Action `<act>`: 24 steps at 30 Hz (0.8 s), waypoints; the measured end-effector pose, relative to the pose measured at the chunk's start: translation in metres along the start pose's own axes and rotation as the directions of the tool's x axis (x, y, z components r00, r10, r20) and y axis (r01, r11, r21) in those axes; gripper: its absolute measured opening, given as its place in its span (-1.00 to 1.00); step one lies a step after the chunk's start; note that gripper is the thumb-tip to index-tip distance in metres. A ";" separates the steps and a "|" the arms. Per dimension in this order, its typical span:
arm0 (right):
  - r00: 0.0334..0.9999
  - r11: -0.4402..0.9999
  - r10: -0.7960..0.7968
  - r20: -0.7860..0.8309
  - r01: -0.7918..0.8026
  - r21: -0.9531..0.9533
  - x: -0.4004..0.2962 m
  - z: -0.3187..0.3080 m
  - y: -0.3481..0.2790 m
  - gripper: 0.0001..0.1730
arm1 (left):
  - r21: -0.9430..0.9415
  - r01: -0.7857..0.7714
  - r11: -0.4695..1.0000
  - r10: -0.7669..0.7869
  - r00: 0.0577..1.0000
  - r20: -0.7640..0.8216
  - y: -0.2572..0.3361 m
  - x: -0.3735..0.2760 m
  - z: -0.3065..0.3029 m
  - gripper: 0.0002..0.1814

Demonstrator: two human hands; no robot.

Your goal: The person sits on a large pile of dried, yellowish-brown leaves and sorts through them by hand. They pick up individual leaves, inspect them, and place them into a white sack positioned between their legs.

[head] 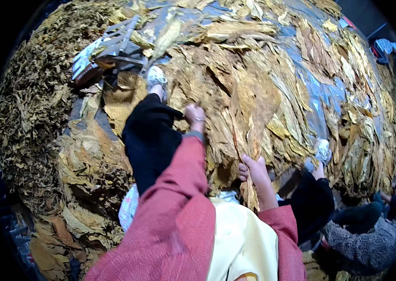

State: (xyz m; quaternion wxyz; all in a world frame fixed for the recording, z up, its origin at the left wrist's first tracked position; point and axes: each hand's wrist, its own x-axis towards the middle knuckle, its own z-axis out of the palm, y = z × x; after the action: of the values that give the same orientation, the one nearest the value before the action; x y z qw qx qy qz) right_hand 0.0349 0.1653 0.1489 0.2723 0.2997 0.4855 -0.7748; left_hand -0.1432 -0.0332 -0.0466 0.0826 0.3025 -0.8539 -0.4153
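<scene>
Dried brown and yellow leaves, which look like tobacco, lie in heaps before me. My right hand (257, 172) is closed around a bunch of long dried leaves (250, 191); some of them reach up over the pile and some hang below the fist. My left hand (195, 114) is further forward, over the leaf pile (215, 140) between my legs. Its fingers are curled and slightly blurred, and whether they hold a leaf does not show. A thin bracelet circles the left wrist.
At the upper left a grey slatted crate (122, 38) stands among leaves. Crumbled leaf (33, 116) is heaped at the far left. Blue plastic sheeting (319, 102) shows between piles. My white shoes (156, 76) rest on both sides. Another person in grey (366, 240) sits at the lower right.
</scene>
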 end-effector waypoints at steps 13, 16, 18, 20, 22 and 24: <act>0.893 0.897 -0.436 -0.113 0.422 -0.128 0.011 -0.021 -0.054 -0.82 | -0.217 -0.238 0.947 0.271 0.952 0.141 0.109 -0.060 -0.048 -0.30; 0.714 0.654 -0.695 -0.079 0.583 -0.482 0.020 -0.007 -0.066 -0.73 | -0.585 0.053 0.809 0.248 0.872 0.422 0.117 -0.084 -0.055 -0.42; 0.624 0.272 -0.780 0.057 0.419 -0.866 0.029 -0.004 -0.078 -0.55 | -0.687 0.388 0.614 0.213 0.758 0.617 0.122 -0.109 -0.062 -0.53; 0.637 0.004 -0.756 0.149 0.232 -0.973 0.038 0.001 -0.076 -0.48 | -0.643 0.638 0.424 0.159 0.646 0.747 0.128 -0.138 -0.066 -0.64; 0.776 -0.104 -0.620 0.113 0.061 -0.993 0.039 0.008 -0.073 -0.31 | -0.564 0.691 0.453 0.166 0.556 0.815 0.119 -0.156 -0.067 -0.63; 0.816 -0.113 -0.554 0.162 0.119 -0.986 0.045 -0.002 -0.053 -0.18 | -0.515 0.730 0.450 0.173 0.494 0.852 0.093 -0.164 -0.053 -0.64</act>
State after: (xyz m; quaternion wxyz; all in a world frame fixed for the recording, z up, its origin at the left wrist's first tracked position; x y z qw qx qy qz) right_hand -0.0322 0.1816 0.1468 0.1089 -0.0020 0.9764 -0.1864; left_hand -0.0326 0.0719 0.0756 -0.2706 0.1498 -0.3870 -0.8687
